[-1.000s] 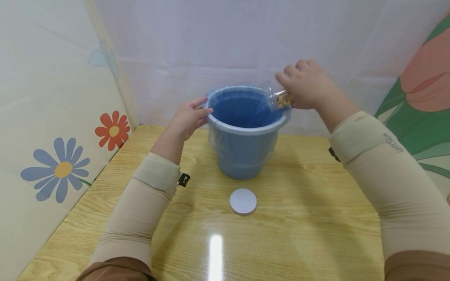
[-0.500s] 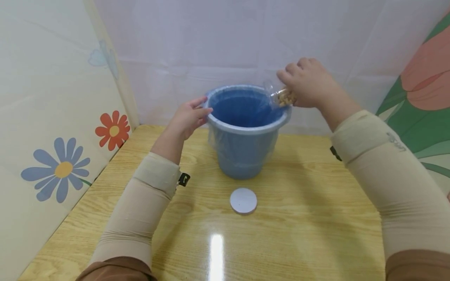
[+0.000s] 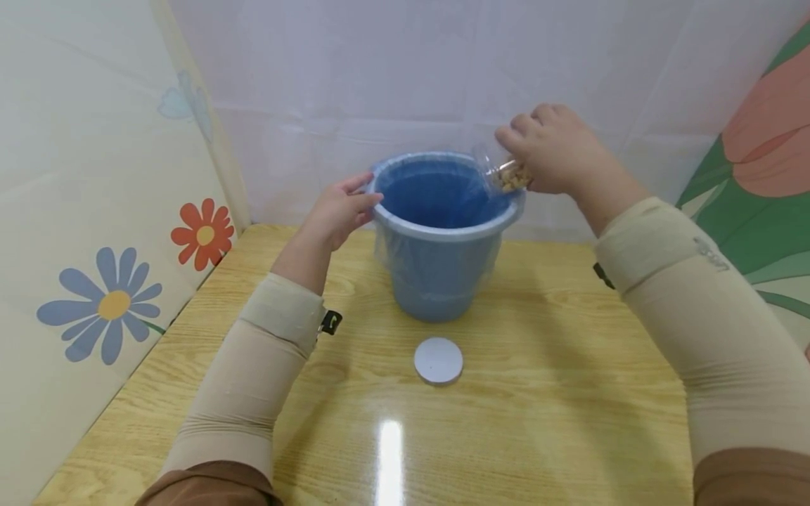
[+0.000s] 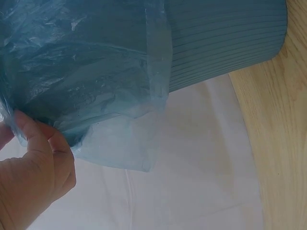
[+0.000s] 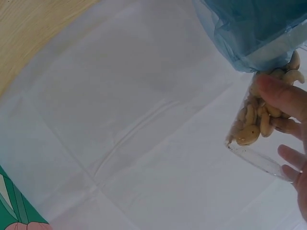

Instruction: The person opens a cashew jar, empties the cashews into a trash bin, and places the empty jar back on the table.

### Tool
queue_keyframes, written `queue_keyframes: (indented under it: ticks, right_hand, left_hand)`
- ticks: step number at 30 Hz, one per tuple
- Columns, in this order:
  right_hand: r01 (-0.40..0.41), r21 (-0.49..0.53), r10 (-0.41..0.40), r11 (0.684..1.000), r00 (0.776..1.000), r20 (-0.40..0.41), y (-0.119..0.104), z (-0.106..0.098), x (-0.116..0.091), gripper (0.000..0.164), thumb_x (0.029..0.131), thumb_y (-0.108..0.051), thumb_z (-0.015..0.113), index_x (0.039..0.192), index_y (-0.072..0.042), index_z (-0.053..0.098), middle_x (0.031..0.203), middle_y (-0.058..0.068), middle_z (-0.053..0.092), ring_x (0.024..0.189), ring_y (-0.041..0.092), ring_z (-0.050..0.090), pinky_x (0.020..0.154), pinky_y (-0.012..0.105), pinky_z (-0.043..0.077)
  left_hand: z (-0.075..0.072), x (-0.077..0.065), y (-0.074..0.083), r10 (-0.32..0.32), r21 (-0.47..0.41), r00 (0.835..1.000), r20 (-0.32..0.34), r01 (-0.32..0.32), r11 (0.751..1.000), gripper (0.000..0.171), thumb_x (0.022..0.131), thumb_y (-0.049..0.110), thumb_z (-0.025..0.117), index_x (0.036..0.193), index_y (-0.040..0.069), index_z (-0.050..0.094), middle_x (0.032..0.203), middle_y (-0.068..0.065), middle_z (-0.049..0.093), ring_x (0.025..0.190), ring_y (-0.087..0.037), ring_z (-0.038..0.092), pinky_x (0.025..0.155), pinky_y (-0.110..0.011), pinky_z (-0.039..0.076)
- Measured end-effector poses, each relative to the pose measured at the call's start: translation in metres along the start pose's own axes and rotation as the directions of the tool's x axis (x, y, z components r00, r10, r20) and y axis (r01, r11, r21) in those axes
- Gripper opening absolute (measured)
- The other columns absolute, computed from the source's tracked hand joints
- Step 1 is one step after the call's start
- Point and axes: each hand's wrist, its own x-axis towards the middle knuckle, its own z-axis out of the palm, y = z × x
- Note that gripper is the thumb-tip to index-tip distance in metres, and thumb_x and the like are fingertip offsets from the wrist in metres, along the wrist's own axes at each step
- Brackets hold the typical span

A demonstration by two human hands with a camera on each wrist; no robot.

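Observation:
A blue bucket [image 3: 436, 274] stands upright on the table, lined with a thin translucent plastic bag [image 4: 96, 72] folded over its rim. My left hand [image 3: 342, 214] holds the rim and bag at the left side, thumb and fingers to either side of the edge. At the right of the rim, my right hand [image 3: 557, 154] grips a clear jar [image 5: 254, 160], tipped on its side with its mouth over the bucket. Cashews [image 5: 264, 120] lie inside the jar; several are visible through its wall. The bottom of the bucket is hidden.
A round white lid [image 3: 439, 360] lies flat on the wood-grain table [image 3: 506, 436] in front of the bucket. A white sheet [image 3: 354, 77] hangs close behind the bucket. Flower-printed panels [image 3: 114, 176] stand at the left and right.
My right hand and the tipped jar shift slightly right, then back left, and the cashews settle a little differently in it. My left hand and the bucket stay in place.

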Motion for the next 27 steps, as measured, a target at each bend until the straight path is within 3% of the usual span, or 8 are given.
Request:
queue_keyframes:
  ticks: [5, 11, 20, 27]
  right_hand:
    - [-0.004, -0.024, 0.004, 1.0, 1.0, -0.009, -0.0007, 0.0007, 0.0017, 0.071, 0.071, -0.025, 0.075, 0.126, -0.002, 0.036, 0.119, 0.027, 0.044, 0.107, 0.049, 0.038, 0.099, 0.063, 0.027]
    - [0.008, -0.059, -0.013, 0.998, 0.996, -0.091, 0.0004, 0.0006, 0.0026, 0.059, 0.074, -0.017, 0.072, 0.121, -0.002, 0.039, 0.113, 0.026, 0.046, 0.105, 0.048, 0.04, 0.097, 0.062, 0.03]
    - [0.031, -0.056, -0.034, 0.998, 0.998, -0.056, 0.001, 0.0031, 0.0021, 0.062, 0.075, -0.018, 0.072, 0.123, -0.002, 0.037, 0.116, 0.027, 0.046, 0.109, 0.049, 0.039, 0.099, 0.062, 0.028]
    - [-0.008, -0.037, 0.005, 0.999, 0.996, -0.087, 0.0019, 0.0026, 0.0027, 0.06, 0.075, -0.016, 0.07, 0.124, -0.002, 0.038, 0.118, 0.027, 0.046, 0.108, 0.049, 0.039, 0.099, 0.061, 0.027]
  left_hand:
    - [0.0006, 0.0004, -0.0007, -0.009, 0.0, 1.0, -0.01, 0.009, 1.0, 0.06, 0.088, 0.008, 0.06, 0.141, 0.021, 0.036, 0.148, -0.001, 0.029, 0.122, -0.016, 0.045, 0.092, -0.024, 0.046]
    - [0.0007, 0.0003, -0.0013, -0.015, -0.008, 1.0, -0.012, 0.015, 1.0, 0.059, 0.088, 0.008, 0.06, 0.14, 0.022, 0.037, 0.148, -0.001, 0.029, 0.121, -0.016, 0.046, 0.091, -0.024, 0.047]
    - [0.0009, -0.0008, -0.0005, -0.007, 0.004, 1.0, -0.004, 0.007, 1.0, 0.06, 0.088, 0.008, 0.06, 0.141, 0.021, 0.035, 0.149, -0.001, 0.026, 0.123, -0.015, 0.044, 0.092, -0.023, 0.046]
    - [0.0015, -0.0023, -0.0002, -0.011, -0.006, 1.0, -0.006, 0.011, 1.0, 0.06, 0.088, 0.008, 0.06, 0.141, 0.021, 0.035, 0.149, -0.001, 0.026, 0.122, -0.016, 0.044, 0.091, -0.023, 0.046]
